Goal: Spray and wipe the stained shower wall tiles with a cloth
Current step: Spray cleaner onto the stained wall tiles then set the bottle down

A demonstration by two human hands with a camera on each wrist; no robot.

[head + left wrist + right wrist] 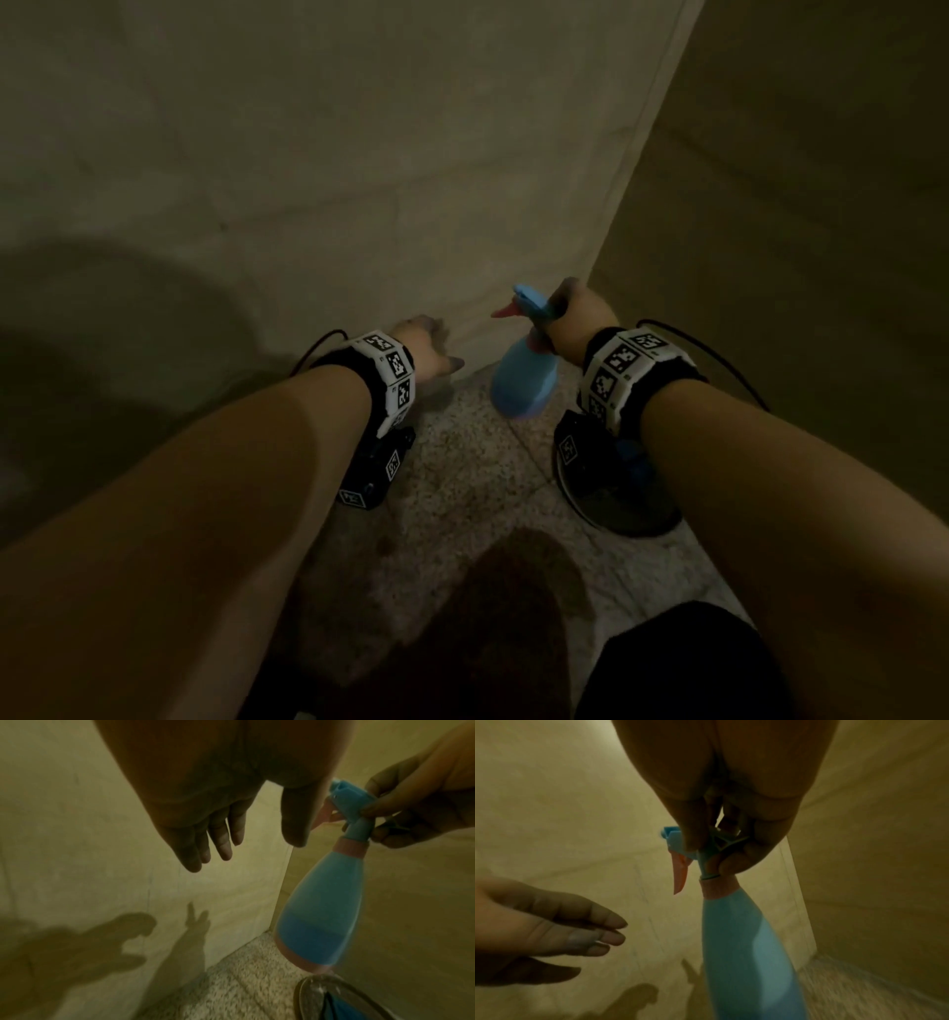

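Right hand (pixel 575 318) pinches the sprayer head of a blue plastic spray bottle (pixel 321 914) with pink trigger, collar and base. It hangs part-filled. Left hand (pixel 205 817), grip spread and empty, hovers beside it.

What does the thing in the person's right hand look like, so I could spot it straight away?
Find the corner where the two beige tiled walls meet the speckled floor. Just in front of it, the right hand grips by its neck a light blue plastic spray bottle with a pink collar and a pink trigger. It is the only brightly coloured thing in the dim room; the left hand beside it holds nothing.
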